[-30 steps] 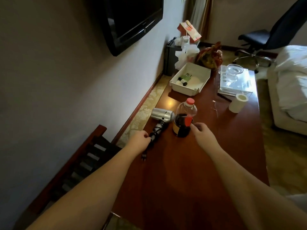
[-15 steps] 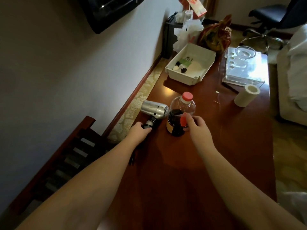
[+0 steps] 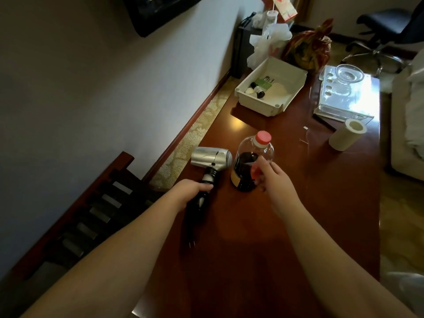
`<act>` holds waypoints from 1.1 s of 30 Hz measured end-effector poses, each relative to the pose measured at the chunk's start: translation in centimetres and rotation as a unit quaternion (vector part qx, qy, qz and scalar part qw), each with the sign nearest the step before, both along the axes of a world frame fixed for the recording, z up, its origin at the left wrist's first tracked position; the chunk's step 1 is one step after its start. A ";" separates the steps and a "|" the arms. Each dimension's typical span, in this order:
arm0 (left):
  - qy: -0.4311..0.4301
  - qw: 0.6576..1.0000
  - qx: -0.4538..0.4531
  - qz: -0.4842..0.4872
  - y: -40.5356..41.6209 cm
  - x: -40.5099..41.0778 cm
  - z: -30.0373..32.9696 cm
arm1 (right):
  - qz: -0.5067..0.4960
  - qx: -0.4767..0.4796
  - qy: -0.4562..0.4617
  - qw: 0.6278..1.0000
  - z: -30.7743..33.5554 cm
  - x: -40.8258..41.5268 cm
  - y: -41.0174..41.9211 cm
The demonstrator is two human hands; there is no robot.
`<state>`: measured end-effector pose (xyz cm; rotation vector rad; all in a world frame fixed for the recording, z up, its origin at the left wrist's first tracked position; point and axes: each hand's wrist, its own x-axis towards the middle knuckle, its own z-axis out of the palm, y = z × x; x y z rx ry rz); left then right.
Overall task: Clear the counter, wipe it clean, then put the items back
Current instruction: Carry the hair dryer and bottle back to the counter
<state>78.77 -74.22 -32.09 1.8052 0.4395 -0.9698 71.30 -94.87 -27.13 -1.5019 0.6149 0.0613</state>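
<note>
Your left hand (image 3: 191,193) is wrapped around the black handle of the silver hair dryer (image 3: 212,158), fingers curled tight on it, while the dryer's barrel lies on its side on the wooden counter (image 3: 298,226) near the wall edge, its black cord (image 3: 191,226) trailing back toward you along the wood. Your right hand (image 3: 278,182) is at the near side of the bottle (image 3: 251,166), thumb and fingers closing on its red handle; the grip looks like a pinch, though the fingertips are partly blurred, so how firmly it holds is hard to say. The bottle stands upright just beside the dryer's barrel, about half full of dark liquid, with a red cap (image 3: 263,137) on top and a yellow label low on its side. Farther along the counter, a white tray (image 3: 259,105) sits near the wall with a few small bottles and a green packet inside. To its right lies a clear acrylic tray (image 3: 344,102) with 1 glass bowl (image 3: 349,74) resting on it. A roll of toilet paper (image 3: 347,137) lies tilted just in front of that tray, well apart from the bottle. Beyond the white tray are a white plastic bag (image 3: 267,45) and a red-brown patterned bag (image 3: 308,50).
</note>
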 end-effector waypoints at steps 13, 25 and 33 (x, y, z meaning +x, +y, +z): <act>0.083 0.976 -0.098 0.176 7.1 -9.6 0.9 | 0.074 -0.008 -0.010 0.997 0.3 -4.7 3.2; -0.020 0.945 -0.127 0.300 19.3 -20.6 8.8 | 0.204 0.037 -0.020 0.978 4.8 -8.7 16.6; -0.096 0.904 -0.120 0.399 30.1 -33.8 13.6 | 0.289 0.090 -0.051 0.952 10.2 -16.2 28.8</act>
